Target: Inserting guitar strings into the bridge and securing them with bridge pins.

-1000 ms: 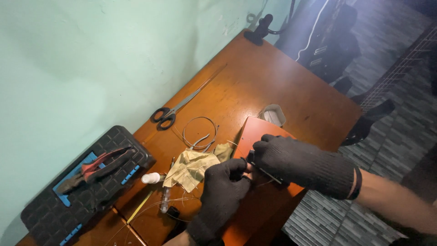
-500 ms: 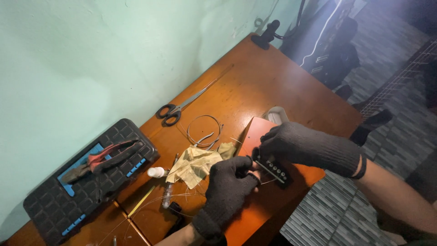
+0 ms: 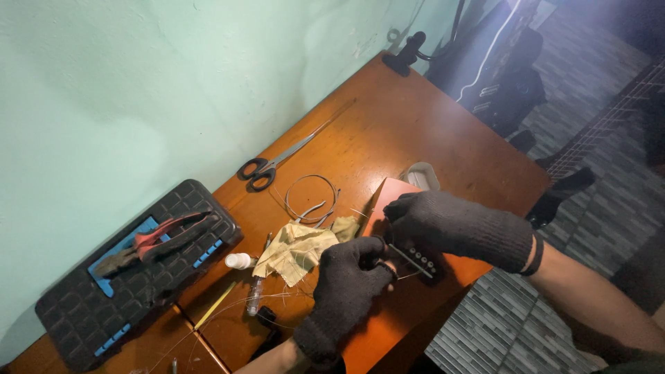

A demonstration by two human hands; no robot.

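Leftmost, a black tool case (image 3: pixel 104 305) carrying red pliers (image 3: pixel 156 239); then scissors (image 3: pixel 267 166), coiled wire (image 3: pixel 312 201), a yellowish cloth (image 3: pixel 298 249). Gloved left hand (image 3: pixel 346 284) pinches beside a dark bridge strip (image 3: pixel 414 257) on the orange board (image 3: pixel 388 201); gloved right hand (image 3: pixel 450 225) curls, pressing it down.

The person is wearing dark grey knitted gloves on both hands. The left hand (image 3: pixel 346 284) is showing a glove with a ribbed cuff that is ending at the wrist. The right hand (image 3: pixel 443 225) is wearing the same kind of glove, longer over the wrist, with a thin black band around its cuff. Both forearms are staying bare, without sleeves.
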